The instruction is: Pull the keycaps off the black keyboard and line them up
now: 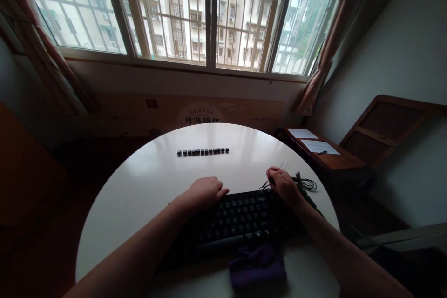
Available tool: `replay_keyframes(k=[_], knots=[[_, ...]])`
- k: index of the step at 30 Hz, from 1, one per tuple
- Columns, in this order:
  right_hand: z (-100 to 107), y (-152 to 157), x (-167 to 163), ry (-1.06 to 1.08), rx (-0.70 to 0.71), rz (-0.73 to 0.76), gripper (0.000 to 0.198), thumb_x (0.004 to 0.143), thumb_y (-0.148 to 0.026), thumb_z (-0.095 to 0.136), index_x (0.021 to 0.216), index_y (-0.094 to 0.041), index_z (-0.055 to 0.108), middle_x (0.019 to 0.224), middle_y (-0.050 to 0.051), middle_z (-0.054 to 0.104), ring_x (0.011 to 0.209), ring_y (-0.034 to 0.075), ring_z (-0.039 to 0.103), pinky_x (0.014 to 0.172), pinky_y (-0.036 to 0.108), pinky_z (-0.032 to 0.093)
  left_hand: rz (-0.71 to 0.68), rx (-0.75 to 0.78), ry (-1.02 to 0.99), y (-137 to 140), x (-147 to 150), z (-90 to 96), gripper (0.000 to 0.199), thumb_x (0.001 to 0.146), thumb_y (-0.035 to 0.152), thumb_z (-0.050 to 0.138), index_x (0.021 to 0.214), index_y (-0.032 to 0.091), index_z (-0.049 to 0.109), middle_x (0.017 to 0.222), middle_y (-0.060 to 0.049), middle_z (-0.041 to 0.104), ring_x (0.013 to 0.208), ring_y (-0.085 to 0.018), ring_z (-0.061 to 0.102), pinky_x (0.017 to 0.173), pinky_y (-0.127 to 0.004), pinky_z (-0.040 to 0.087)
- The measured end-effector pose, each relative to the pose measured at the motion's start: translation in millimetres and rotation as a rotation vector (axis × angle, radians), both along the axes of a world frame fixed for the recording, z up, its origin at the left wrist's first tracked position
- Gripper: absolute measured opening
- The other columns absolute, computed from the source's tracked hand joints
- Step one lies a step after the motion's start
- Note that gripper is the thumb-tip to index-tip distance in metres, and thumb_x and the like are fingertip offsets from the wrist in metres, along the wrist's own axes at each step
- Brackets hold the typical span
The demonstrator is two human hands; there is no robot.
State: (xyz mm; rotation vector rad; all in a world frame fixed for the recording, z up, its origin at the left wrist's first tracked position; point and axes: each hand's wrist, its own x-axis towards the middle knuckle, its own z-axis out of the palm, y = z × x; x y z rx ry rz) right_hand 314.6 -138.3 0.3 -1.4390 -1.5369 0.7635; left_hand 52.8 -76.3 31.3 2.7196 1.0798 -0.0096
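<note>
A black keyboard (pixel 237 219) lies on the round white table (pixel 118 195) in front of me. My left hand (pixel 206 191) rests at its back edge with the fingers curled down; their tips are hidden. Over the keyboard's back right part, my right hand (pixel 281 184) is closed around a wire keycap puller (pixel 285 165). Its thin wire loop sticks out above the fist, and dark prongs show below near the keys. Beyond my hands, a row of several black keycaps (pixel 202 152) stands on the table.
A coiled black cable (pixel 307 182) lies right of my right hand. Near the front is a folded purple cloth (pixel 257 265). Papers (pixel 319 146) and a pen lie on a wooden chair (pixel 344 162) at the right. A barred window is behind the table.
</note>
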Motion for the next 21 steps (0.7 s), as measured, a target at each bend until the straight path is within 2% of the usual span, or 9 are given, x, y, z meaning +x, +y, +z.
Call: replay_keyframes(k=[3,8,13,18,21], knots=[[-6.3,0.7,2.5,0.064,-0.014,-0.073,0.026,0.091,-0.041,0.028,0.073,-0.024,0.036,0.051,-0.006,0.028,0.039,0.013,0.028,0.037,0.026,0.023,-0.003,0.003,0.003,0.2,0.1,-0.2,0.046,0.095,0.044,0.035,0.079,0.016,0.068,0.087,-0.011,0.067,0.074,-0.022,0.06,0.067,-0.033,0.044],[-9.0,2.7,4.6,0.042,0.016,-0.128,0.025,0.089,-0.036,0.036,0.069,-0.023,0.042,0.051,-0.004,0.032,0.044,0.015,0.033,0.044,0.027,0.028,0.001,0.0,0.009,3.1,0.4,-3.8,0.046,0.095,0.046,0.034,0.08,0.017,0.068,0.089,-0.01,0.067,0.075,-0.022,0.06,0.068,-0.032,0.044],[-4.6,-4.9,-1.4,-0.035,0.067,-0.102,0.027,0.09,-0.033,0.04,0.065,-0.022,0.043,0.055,-0.003,0.038,0.052,0.015,0.038,0.053,0.028,0.032,-0.003,-0.005,0.005,4.8,0.7,-5.4,0.047,0.095,0.046,0.034,0.079,0.017,0.067,0.089,-0.01,0.066,0.075,-0.022,0.06,0.067,-0.032,0.043],[0.6,-17.5,-8.7,-0.237,0.138,-0.072,0.028,0.094,-0.031,0.036,0.068,-0.022,0.044,0.054,-0.004,0.039,0.052,0.016,0.041,0.056,0.03,0.031,0.006,-0.023,0.001,5.4,0.8,-5.4,0.047,0.095,0.047,0.034,0.079,0.017,0.066,0.089,-0.01,0.066,0.075,-0.022,0.06,0.067,-0.032,0.043],[-1.2,-19.6,-9.1,-0.246,0.154,-0.078,0.029,0.095,-0.031,0.036,0.069,-0.022,0.044,0.055,-0.003,0.039,0.053,0.016,0.041,0.057,0.03,0.032,0.001,-0.022,-0.009,6.0,0.8,-5.8,0.047,0.095,0.047,0.035,0.077,0.017,0.066,0.087,-0.01,0.066,0.073,-0.022,0.059,0.066,-0.032,0.042]])
